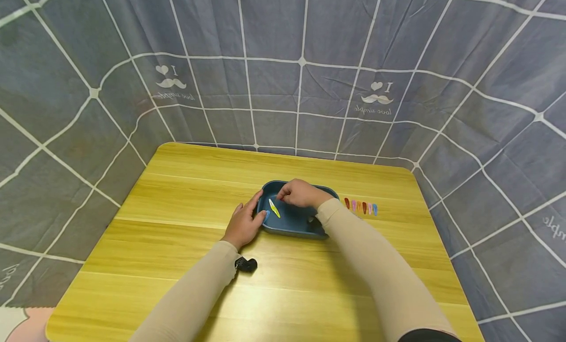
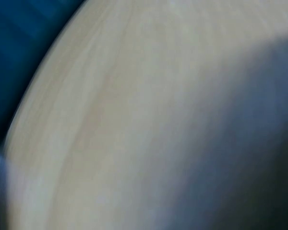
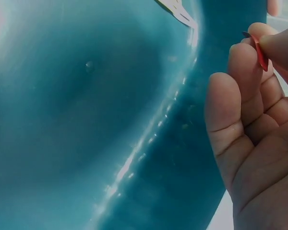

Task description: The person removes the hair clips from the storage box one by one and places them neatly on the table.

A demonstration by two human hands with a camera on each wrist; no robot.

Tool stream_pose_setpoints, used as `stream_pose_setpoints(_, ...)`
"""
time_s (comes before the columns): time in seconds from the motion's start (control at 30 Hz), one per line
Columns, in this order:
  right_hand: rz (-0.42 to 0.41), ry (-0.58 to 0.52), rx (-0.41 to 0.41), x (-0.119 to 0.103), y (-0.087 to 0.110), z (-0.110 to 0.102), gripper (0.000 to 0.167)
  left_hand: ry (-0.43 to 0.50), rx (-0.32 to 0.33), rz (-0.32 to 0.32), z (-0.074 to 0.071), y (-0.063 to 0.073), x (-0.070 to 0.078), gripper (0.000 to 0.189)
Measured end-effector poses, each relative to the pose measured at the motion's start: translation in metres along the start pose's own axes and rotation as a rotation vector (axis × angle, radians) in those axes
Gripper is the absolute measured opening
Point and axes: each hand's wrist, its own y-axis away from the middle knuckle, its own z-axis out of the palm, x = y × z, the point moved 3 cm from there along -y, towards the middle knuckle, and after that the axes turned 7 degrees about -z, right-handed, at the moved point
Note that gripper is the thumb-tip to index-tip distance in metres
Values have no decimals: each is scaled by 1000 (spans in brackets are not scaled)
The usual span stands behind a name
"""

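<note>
- A person before us extends a beige-sleeved left arm (image 1: 190, 293) and right arm (image 1: 376, 263), converging toward the fingers.
- Left hand (image 1: 242, 223), back upward: fingers (image 1: 253, 201) reach ahead of the wrist, left thumb (image 1: 260, 218) splayed to their right.
- Right hand (image 1: 301, 193): fingertips near the left fingers, to their right; right thumb (image 3: 284, 48) pinched against a finger, others bent beside it, wrist to the right of them.

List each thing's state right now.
Tray: upright, uncovered
Red clip: held over tray
Right grip: pinching red clip
Yellow clip: lying in tray
Left grip: touching tray's left edge
Blue clip at left grip: held or loose, unclear
Clip row: six visible, lying side by side
Curtain: hanging, creased
</note>
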Motion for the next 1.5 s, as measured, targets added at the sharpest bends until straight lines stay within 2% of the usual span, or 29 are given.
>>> stream_pose_setpoints(0.53,37,-64,100,6,14,-20,32,4,13,-7,1,-1,-1,65)
stream_pose_setpoints(0.9,48,-137,212,13,30,-36,32,1,16,-8,1,0,0,65)
stream_pose_setpoints(1.23,59,-101,277,20,38,-47,30,-8,20,3,2,-1,0,66)
stream_pose_setpoints(1.5,57,-113,297,24,43,-49,30,-1,20,6,3,-1,-1,66)
